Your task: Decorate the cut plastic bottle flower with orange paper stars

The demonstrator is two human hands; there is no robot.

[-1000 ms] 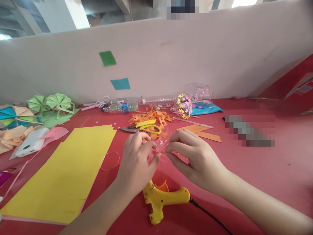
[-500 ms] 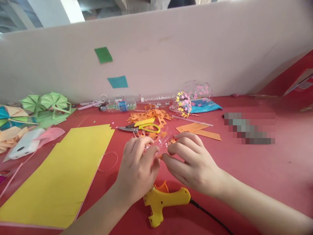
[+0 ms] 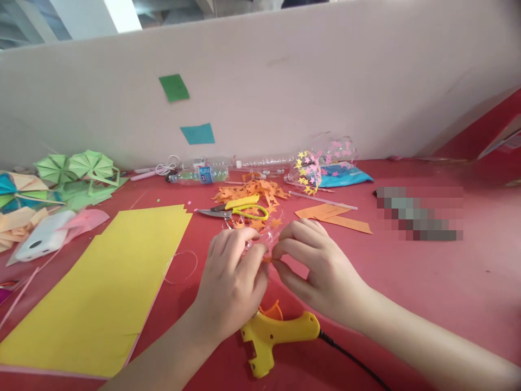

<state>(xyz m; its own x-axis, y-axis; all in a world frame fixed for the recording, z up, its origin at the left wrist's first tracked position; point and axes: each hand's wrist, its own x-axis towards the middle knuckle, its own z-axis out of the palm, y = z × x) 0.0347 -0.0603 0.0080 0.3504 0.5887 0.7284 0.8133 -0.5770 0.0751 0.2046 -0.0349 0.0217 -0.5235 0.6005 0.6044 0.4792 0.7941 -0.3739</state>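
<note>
Over the middle of the table, my left hand [image 3: 233, 279] is closed, its curled fingers at a clear plastic piece [image 3: 271, 234] cut into strips, mostly hidden behind my hands. My right hand [image 3: 321, 269] pinches a small orange paper star [image 3: 267, 259] between thumb and forefinger, right by my left fingertips; only a sliver of it shows. Just below my hands lies a yellow hot glue gun [image 3: 280, 330], its nozzle end hidden under my left hand. Yellow-handled scissors [image 3: 250, 212] and a yellow cutter knife [image 3: 243, 202] rest beyond my fingers.
A pile of orange paper stars [image 3: 254, 190] lies behind the scissors. Yellow paper sheets [image 3: 97, 288] are at left, orange strips [image 3: 334, 215] at right. Plastic bottles [image 3: 205, 172] and a star-covered plastic piece [image 3: 313, 168] line the white partition [image 3: 260, 87]. The glue gun's cord [image 3: 350, 358] runs lower right.
My right hand has shifted slightly left, its thumb and forefinger now closer together on the orange star. My left hand stays nearly in place. The view has moved a little.
</note>
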